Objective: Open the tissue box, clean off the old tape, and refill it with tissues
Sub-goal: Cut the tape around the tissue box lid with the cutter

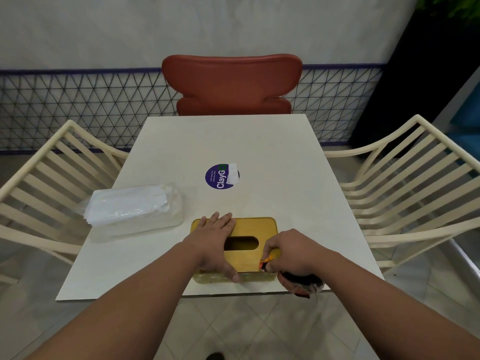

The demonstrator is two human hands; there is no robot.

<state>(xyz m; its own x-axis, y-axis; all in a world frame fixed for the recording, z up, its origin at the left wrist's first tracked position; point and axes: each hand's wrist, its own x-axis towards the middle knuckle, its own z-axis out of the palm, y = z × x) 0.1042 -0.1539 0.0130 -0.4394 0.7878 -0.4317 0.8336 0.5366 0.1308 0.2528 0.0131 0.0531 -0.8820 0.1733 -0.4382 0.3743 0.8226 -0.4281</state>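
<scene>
Yellow rectangular tissue box [255, 227] sits at the near edge of the white table [285, 178], my left hand [217, 239] spread flat on its lid to steady it while my right hand [291, 253] clamps an orange-tipped tool [267, 261] at the front seam, presumably to open it.

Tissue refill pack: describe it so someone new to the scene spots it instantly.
Start at the white table ringed by chairs, then go to its left half, beside the yellow tissue box under the left hand. The tissue refill pack lies there: a clear plastic-wrapped stack of white tissues, the only soft, transparent item on the table.
</scene>
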